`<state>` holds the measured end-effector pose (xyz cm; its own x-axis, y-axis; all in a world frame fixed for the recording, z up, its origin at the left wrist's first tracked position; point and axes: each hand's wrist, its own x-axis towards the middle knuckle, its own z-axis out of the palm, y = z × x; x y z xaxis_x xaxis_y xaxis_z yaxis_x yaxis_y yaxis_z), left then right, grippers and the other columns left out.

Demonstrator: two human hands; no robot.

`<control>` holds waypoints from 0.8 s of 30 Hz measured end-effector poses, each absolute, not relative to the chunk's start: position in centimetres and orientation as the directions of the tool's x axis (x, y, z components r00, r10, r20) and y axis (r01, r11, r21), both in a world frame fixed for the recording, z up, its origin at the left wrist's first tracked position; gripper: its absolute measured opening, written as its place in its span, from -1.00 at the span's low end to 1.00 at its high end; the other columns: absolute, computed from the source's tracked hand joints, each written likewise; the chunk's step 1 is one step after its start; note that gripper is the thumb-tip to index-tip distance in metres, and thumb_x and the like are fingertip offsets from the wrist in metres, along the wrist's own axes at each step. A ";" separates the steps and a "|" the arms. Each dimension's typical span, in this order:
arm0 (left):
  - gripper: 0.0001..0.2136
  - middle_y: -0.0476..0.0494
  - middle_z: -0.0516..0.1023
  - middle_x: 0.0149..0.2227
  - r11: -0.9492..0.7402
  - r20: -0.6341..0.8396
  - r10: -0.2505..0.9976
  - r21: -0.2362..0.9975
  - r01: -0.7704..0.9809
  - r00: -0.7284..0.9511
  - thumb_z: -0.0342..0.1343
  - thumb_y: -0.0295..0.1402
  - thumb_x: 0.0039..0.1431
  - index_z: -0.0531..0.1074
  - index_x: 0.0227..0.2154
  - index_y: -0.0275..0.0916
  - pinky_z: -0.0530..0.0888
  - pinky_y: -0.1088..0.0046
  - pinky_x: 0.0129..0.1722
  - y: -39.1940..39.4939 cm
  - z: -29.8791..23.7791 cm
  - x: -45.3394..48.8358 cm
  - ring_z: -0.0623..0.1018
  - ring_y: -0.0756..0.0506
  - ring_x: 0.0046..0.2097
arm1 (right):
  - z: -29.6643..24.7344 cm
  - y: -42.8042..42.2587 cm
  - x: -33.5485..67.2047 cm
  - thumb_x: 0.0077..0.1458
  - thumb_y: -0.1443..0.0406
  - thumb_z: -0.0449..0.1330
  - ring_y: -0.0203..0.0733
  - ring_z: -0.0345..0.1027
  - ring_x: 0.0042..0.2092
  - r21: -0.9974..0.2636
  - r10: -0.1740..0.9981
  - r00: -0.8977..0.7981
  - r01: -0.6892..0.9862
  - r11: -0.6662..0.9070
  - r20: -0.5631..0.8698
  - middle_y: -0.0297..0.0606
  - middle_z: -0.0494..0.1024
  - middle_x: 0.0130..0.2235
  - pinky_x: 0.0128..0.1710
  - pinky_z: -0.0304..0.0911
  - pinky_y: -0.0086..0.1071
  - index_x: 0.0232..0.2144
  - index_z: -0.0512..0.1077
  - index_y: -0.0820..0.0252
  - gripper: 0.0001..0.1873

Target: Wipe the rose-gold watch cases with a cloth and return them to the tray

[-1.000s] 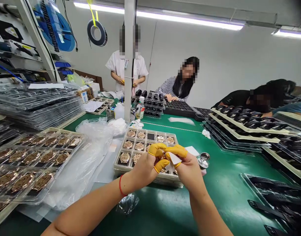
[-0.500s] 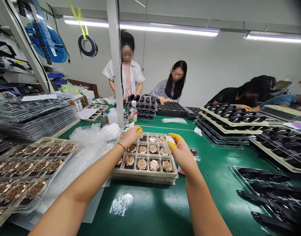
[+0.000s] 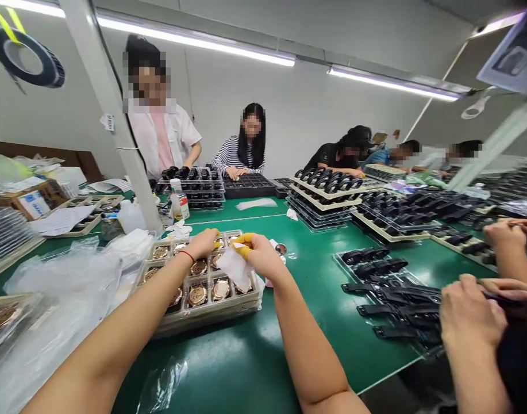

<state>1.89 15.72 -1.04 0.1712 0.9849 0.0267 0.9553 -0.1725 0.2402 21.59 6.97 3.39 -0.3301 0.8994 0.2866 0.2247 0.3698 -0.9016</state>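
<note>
My left hand (image 3: 204, 244), with yellow finger cots, reaches over the far part of a clear compartment tray (image 3: 239, 303). Its fingers are pinched at a rose-gold watch case in the back row, partly hidden by the hand. Between the thumb and fingers of my right hand (image 3: 261, 257), also in yellow finger cots, a thin white wipe (image 3: 233, 265) hangs over the tray's right side. Round watch cases (image 3: 197, 294) with printed backs lie in the compartments. My left forearm hides the tray's near left part.
Clear plastic bags (image 3: 73, 282) lie left of the tray. Behind stand a bottle (image 3: 179, 200) and a post (image 3: 129, 155). Black watches (image 3: 396, 307) lie in trays at right, near a co-worker's hands (image 3: 472, 313). Other people sit or stand across the green table.
The view has swung to the right, bringing a neighbour's hands into sight. My right hand has moved the wipe in over the tray, closer to my left hand.
</note>
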 end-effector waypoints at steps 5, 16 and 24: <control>-0.77 -0.15 0.50 -0.18 -0.113 -0.040 0.991 0.254 0.960 0.127 0.08 -0.26 0.23 0.42 -0.17 -0.33 0.48 0.27 -0.17 16.5 -0.6 1.6 0.52 -0.08 -0.20 | 4.1 7.5 25.8 0.09 0.32 0.01 -0.15 0.42 -0.22 -0.828 0.927 -0.010 0.445 0.340 0.375 -0.20 0.59 -0.23 -0.31 0.29 -0.38 -0.25 0.51 0.20 -0.71; -0.69 -0.14 0.52 -0.33 -0.222 0.259 0.962 0.541 0.811 0.090 0.02 -0.11 0.12 0.40 -0.29 -0.28 0.39 0.41 -0.34 6.6 1.4 -1.0 0.50 -0.14 -0.30 | -3.6 5.5 27.3 0.01 0.51 0.02 -0.01 0.43 -0.23 -0.328 0.882 -0.093 0.906 0.268 0.462 -0.04 0.58 -0.37 0.13 0.06 -0.12 -0.42 0.48 0.23 -0.75; -0.54 -0.07 0.52 -0.40 -0.144 0.113 0.988 0.929 0.341 0.108 0.27 0.05 -0.23 0.39 -0.40 -0.23 0.46 0.31 -0.26 -1.7 -0.6 -2.0 0.53 -0.17 -0.30 | -5.9 5.1 28.7 0.08 0.50 0.01 -0.10 0.44 -0.18 -0.099 0.878 -0.209 0.956 0.276 0.431 -0.10 0.60 -0.30 0.21 -0.04 -0.17 -0.34 0.48 0.23 -0.74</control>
<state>-2.02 -1.71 -0.56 0.1085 0.9877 0.1130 0.3411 -0.1438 0.9290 28.67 5.15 -5.94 -0.2087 0.8778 0.4313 0.9560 0.2760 -0.0991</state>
